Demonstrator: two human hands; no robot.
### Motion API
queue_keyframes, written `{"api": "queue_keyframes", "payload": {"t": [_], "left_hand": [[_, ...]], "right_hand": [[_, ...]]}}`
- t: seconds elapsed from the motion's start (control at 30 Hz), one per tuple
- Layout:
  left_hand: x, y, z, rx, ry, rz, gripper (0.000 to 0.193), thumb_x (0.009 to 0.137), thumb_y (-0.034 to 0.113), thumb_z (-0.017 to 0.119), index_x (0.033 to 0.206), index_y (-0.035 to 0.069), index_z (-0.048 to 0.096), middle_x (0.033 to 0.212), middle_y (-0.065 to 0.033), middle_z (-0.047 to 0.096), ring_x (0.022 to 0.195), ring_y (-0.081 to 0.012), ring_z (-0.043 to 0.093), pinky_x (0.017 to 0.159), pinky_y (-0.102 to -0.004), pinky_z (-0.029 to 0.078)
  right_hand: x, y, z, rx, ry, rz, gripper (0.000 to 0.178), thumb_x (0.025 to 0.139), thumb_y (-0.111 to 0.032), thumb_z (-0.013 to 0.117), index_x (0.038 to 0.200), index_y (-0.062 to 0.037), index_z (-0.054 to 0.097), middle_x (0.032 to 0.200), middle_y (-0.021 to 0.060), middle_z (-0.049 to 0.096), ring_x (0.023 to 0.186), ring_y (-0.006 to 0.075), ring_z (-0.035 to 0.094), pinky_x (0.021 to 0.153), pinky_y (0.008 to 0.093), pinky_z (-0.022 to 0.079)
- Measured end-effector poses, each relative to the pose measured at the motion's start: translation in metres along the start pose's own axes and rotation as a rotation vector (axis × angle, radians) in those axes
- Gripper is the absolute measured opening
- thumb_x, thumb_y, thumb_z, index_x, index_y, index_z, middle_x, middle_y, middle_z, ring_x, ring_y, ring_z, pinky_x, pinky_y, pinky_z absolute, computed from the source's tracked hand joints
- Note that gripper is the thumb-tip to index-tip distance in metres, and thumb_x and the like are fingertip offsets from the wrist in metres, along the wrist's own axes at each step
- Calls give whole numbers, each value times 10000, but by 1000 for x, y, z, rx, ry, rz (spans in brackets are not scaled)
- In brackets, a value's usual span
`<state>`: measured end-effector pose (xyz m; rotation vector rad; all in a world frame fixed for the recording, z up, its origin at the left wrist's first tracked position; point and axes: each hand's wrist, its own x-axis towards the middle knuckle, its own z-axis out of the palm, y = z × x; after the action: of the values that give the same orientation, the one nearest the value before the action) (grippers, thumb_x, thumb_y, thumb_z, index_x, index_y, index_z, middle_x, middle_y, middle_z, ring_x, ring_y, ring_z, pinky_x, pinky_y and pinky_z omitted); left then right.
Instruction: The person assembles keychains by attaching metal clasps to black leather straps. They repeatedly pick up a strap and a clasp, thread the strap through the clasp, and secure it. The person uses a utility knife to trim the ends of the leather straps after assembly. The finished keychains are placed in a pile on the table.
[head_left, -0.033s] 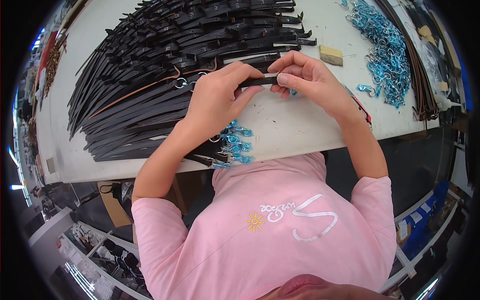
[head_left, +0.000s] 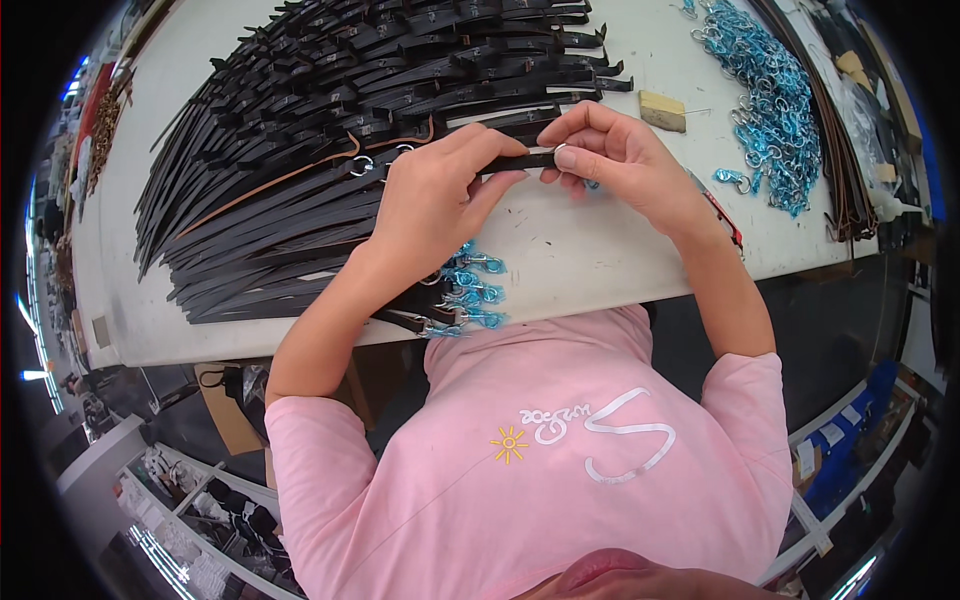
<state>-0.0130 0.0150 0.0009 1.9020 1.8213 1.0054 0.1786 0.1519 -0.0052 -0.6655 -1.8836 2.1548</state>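
Note:
My left hand pinches a narrow black strap between thumb and fingers, just above the table. At the strap's right end, my right hand closes thumb and forefinger on a small metal ring. A bit of blue wrapping shows below the right fingers; the rest of that piece is hidden. Beneath my left wrist lie several straps with blue-wrapped metal clasps at their ends. Two bare rings show beside my left hand.
Black straps cover the left and far parts of the white table. A yellowish block lies beyond my right hand, and a red tool by my right forearm. Blue-wrapped clasps heap at right, near brown straps.
The metal ring shows a little more plainly at my right fingertips. Both hands have kept nearly the same place and grip.

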Motion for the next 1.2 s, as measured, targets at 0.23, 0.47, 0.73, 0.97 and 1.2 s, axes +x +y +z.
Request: {"api": "queue_keyframes", "payload": {"t": [0.23, 0.47, 0.73, 0.97, 1.2], "left_hand": [[-2, 3, 4, 9, 61, 6, 173, 837, 118, 762, 996, 89, 703, 843, -45, 674, 562, -187, 605, 525, -296, 474], [0, 2, 3, -32, 25, -32, 212, 827, 71, 775, 1029, 37, 720, 872, -42, 711, 555, -98, 528, 512, -233, 414], [0, 4, 6, -143, -7, -85, 189, 836, 68, 760, 1016, 17, 729, 891, -17, 728, 638, -51, 549, 528, -210, 405], [-1, 2, 11, -190, -3, -172, 177, 853, 93, 749, 1010, 13, 735, 864, -13, 732, 674, -43, 559, 529, -203, 398], [-4, 3, 12, -66, 83, -69, 195, 835, 64, 751, 1029, 46, 738, 881, -29, 719, 582, -82, 545, 511, -227, 408]], "right_hand": [[-4, 0, 1, -85, 56, -74, 207, 969, -166, 651, 1117, -23, 621, 1001, 54, 697, 959, 124, 698, 690, 221, 474], [-3, 1, 1, -86, 55, -67, 172, 967, -125, 654, 1107, -30, 626, 1008, 40, 684, 941, 121, 706, 678, 216, 469], [-3, 2, 2, -123, 27, -37, 193, 953, -126, 678, 1107, -24, 621, 1007, 37, 681, 940, 103, 684, 714, 217, 487], [-2, 11, 9, -55, 35, -48, 184, 944, -114, 682, 1090, -21, 619, 967, 44, 671, 908, 102, 662, 735, 236, 510], [-1, 5, 5, 12, 27, -50, 206, 955, -106, 664, 1123, 5, 622, 975, 79, 695, 911, 128, 676, 792, 263, 540]]}}
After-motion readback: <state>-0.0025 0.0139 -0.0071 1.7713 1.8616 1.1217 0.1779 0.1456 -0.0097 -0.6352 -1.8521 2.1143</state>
